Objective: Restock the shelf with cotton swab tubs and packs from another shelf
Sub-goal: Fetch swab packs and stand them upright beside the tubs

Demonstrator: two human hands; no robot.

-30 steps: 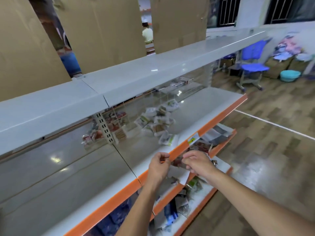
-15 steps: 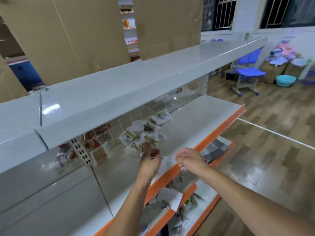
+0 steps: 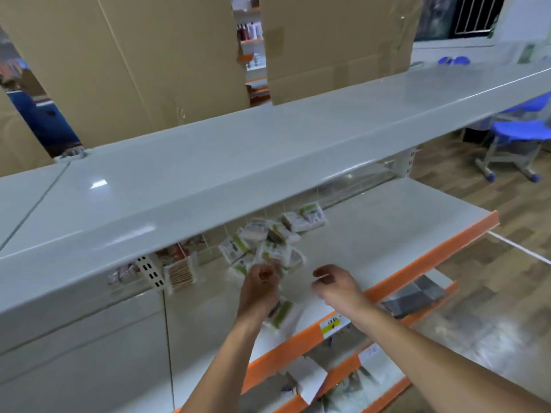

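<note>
At frame centre, the left hand [image 3: 258, 289] pinches a cotton swab pack [image 3: 280, 314] above the shelf [image 3: 387, 234], the right hand [image 3: 334, 286] loosely curled and empty beside it; the pack should sit flush against the pile of packs [image 3: 268, 248].

Green-white swab packs [image 3: 265, 248] heaped mid-shelf [image 3: 387, 222]

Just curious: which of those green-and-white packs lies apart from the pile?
The pack under the left hand, near the shelf's orange edge. The others sit heaped in the pile farther back.
</note>
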